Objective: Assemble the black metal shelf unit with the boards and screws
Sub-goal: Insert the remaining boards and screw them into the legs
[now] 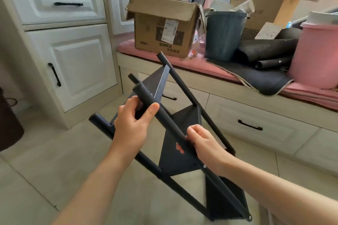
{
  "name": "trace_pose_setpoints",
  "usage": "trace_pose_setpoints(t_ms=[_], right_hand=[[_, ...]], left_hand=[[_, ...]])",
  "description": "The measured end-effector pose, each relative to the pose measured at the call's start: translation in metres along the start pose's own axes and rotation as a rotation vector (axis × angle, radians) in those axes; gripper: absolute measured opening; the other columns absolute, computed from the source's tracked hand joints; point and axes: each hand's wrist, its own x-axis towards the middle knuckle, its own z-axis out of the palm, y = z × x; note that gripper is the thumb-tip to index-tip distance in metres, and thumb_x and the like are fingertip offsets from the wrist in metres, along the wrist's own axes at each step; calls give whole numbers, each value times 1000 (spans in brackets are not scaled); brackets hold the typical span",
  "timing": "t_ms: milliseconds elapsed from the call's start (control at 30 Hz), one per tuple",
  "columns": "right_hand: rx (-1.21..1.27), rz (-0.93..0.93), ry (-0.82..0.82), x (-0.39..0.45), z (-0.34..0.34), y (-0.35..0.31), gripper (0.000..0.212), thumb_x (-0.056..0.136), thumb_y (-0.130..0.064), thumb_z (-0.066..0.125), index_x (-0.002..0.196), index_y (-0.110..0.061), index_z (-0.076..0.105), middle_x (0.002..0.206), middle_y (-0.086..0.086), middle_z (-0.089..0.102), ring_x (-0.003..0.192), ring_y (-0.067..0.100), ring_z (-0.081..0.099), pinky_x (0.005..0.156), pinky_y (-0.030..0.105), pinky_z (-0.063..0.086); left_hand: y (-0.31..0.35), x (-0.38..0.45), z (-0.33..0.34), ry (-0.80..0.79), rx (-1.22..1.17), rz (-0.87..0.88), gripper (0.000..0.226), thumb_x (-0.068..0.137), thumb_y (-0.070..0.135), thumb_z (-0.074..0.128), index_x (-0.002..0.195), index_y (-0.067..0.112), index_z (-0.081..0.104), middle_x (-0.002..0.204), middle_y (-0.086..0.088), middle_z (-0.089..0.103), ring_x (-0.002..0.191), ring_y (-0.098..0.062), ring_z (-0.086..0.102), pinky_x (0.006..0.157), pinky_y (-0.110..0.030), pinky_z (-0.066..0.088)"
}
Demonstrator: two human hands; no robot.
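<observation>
The black metal shelf unit [180,159] leans tilted over the floor, its poles running from upper left to lower right. Three black boards sit between the poles: an upper board [155,82], a middle board [182,120] and a lower board [225,199]. My left hand [132,124] grips the near pole [164,117] and the upper board's corner. My right hand [203,144] is closed around the same pole lower down. A silver screw head [204,166] shows on that pole just below my right wrist.
A white cabinet [60,45] stands at the left. A window bench with drawers [247,120] runs along the right, bearing a cardboard box [162,29], a dark bucket [225,34], folded black mats [263,53] and a pink bucket [318,55]. Tiled floor [54,166] lies below.
</observation>
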Motion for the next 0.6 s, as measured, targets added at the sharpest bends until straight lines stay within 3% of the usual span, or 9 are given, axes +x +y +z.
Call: trace_pose_setpoints(t_ms=[100, 200, 367, 600], right_hand=[[-98, 38, -71, 8, 19, 8, 24, 105, -35, 37, 111, -15, 50, 87, -1, 73, 79, 11, 70, 68, 13, 50], [-169, 109, -131, 18, 37, 27, 23, 106, -34, 37, 112, -15, 50, 91, 2, 72, 81, 10, 70, 71, 15, 52], [-225, 193, -200, 31, 64, 72, 22, 105, -33, 38, 107, -13, 47, 92, 5, 68, 79, 9, 70, 71, 18, 54], [-351, 228, -147, 51, 87, 124, 19, 105, -32, 37, 99, -15, 44, 82, 5, 68, 80, 19, 68, 76, 30, 56]], left_hand=[[-42, -11, -25, 10, -142, -102, 33, 76, 61, 62, 108, 53, 63, 115, 13, 67, 112, -1, 61, 93, -20, 43], [-92, -28, -39, 60, -227, -207, 43, 75, 53, 66, 117, 45, 66, 107, 23, 72, 106, 8, 63, 93, -20, 43], [-169, -62, -44, 143, -347, -369, 45, 73, 44, 69, 117, 33, 68, 109, 20, 74, 105, 8, 64, 89, -15, 41], [-234, -78, -41, 203, -430, -541, 67, 59, 50, 77, 119, 21, 68, 114, 6, 75, 116, -11, 65, 110, -34, 39]])
